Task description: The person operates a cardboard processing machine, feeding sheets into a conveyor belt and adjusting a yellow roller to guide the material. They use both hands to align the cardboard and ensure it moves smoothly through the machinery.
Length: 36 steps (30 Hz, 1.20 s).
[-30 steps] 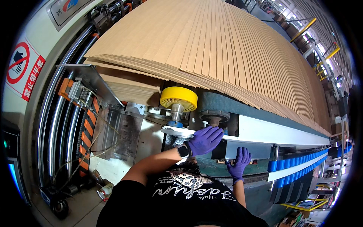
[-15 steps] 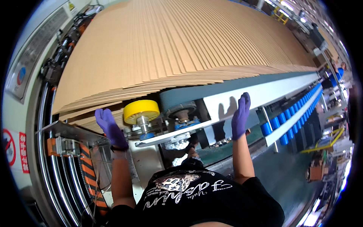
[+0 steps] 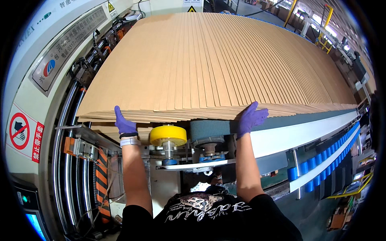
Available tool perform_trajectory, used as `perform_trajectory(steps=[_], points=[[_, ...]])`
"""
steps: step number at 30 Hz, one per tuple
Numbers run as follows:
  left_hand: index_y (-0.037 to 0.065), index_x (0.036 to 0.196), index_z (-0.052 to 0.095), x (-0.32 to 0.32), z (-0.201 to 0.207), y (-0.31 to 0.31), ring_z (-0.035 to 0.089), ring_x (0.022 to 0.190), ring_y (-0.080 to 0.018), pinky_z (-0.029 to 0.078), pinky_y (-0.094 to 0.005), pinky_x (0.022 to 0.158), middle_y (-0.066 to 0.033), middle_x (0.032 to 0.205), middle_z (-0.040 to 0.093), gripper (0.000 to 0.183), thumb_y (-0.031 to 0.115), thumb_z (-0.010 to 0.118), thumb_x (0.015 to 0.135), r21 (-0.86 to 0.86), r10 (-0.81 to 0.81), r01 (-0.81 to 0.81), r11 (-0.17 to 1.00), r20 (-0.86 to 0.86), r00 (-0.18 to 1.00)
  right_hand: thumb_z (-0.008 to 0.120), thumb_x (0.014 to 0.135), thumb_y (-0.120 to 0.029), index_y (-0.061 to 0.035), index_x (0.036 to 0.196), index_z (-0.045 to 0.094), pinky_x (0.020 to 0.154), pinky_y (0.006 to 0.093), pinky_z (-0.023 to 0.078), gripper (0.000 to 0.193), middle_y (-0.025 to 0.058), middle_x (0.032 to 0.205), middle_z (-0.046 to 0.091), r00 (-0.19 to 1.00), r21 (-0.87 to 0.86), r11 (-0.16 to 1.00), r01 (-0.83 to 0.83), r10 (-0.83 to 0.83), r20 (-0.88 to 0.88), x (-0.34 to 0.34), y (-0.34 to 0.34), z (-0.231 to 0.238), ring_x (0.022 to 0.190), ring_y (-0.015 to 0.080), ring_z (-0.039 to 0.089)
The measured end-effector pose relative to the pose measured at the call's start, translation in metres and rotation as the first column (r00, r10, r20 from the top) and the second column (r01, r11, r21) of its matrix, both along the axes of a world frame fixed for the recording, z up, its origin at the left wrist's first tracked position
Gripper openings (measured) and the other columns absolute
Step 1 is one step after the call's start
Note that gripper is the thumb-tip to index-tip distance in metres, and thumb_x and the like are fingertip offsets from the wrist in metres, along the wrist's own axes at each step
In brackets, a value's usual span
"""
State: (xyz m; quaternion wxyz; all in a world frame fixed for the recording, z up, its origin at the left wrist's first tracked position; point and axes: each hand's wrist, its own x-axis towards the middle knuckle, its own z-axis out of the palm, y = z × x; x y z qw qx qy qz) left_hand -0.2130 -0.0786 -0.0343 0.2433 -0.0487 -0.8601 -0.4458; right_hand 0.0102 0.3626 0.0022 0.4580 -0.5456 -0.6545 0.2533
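Note:
A wide fanned stack of brown cardboard sheets (image 3: pixel 173 72) lies before me, its sheets overlapping like shingles. My left hand (image 3: pixel 125 122), in a purple glove, is at the near edge of the stack toward its left end, one finger pointing up and no sheet gripped in it. Farther right, my right hand (image 3: pixel 252 119), gloved the same, rests against the same edge with thumb and fingers apart. Between the hands, below the sheets, are a yellow wheel (image 3: pixel 168 134) and a dark ribbed belt (image 3: pixel 210 130).
A white rail (image 3: pixel 297 130) runs along the belt on the right, beside a row of blue rollers (image 3: pixel 311 164). On the left stand a pale machine panel (image 3: pixel 24 132), metal rods (image 3: pixel 60 172) and an orange-and-black striped strip (image 3: pixel 103 182). A lit screen (image 3: pixel 35 225) is at lower left.
Both hands have come to the near edge of the cardboard stack, the right one moving inward from above the white rail. The view has shifted, showing more of the left machine.

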Motion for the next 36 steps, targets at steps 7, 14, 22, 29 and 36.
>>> perform_trajectory(steps=[7,14,22,29,36], points=[[0.009,0.144,0.034,0.027,0.069,0.064,0.06,0.111,-0.0333,0.056,-0.048,0.09,-0.0172,0.132,0.05,0.082,0.044,0.079,0.084,0.943,-0.177,-0.255,0.212,0.294,0.939,0.053,0.099,-0.049,0.0078,0.156,0.014,0.124,0.0497,0.013,0.089,0.029,0.162,0.01,0.953,0.014,0.986,0.165,-0.155,-0.26,-0.015,0.022,0.0,0.152,0.0399,0.011],[0.006,0.15,0.02,0.038,0.027,0.078,0.061,0.107,-0.0308,0.056,-0.0444,0.088,-0.0207,0.126,0.052,0.092,0.05,0.073,0.089,0.662,-0.146,-0.052,0.747,0.24,0.96,0.064,0.093,-0.041,0.0093,0.155,0.014,0.123,0.0478,0.019,0.094,0.0289,0.16,0.018,0.913,0.01,0.987,0.162,-0.146,-0.382,-0.016,0.063,0.01,0.149,0.0412,0.018],[0.004,0.138,0.045,0.039,0.047,0.072,0.062,0.11,-0.0282,0.056,-0.0464,0.092,-0.0167,0.131,0.055,0.074,0.05,0.074,0.089,0.965,-0.374,-0.058,0.257,0.154,0.914,0.064,0.096,-0.048,0.0136,0.154,0.012,0.125,0.0423,0.013,0.099,0.03,0.162,0.013,0.897,-0.019,0.953,-0.302,0.278,-0.344,0.026,0.053,0.022,0.152,0.038,0.014],[0.005,0.148,0.04,-0.001,-0.02,0.049,0.062,0.116,-0.0276,0.054,-0.0423,0.097,-0.019,0.131,0.059,0.076,0.029,0.077,0.085,0.928,-0.516,0.192,0.318,0.0,0.857,0.069,0.094,-0.018,-0.0014,0.144,0.048,0.112,0.0406,0.04,0.057,0.0153,0.146,0.051,0.635,0.054,0.641,-0.766,0.767,-0.093,0.214,-0.024,-0.004,0.131,0.0301,0.053],[0.001,0.153,0.034,-0.046,-0.043,0.019,0.062,0.122,-0.028,0.052,-0.0374,0.102,-0.0227,0.135,0.06,0.084,0.009,0.077,0.081,0.664,-0.515,0.444,0.601,-0.102,0.851,0.075,0.075,-0.06,-0.0083,0.154,0.036,0.12,0.058,0.02,0.102,0.0203,0.156,0.036,0.269,0.017,0.425,-0.905,0.54,0.797,0.288,-0.074,-0.042,0.146,0.0396,0.032]])
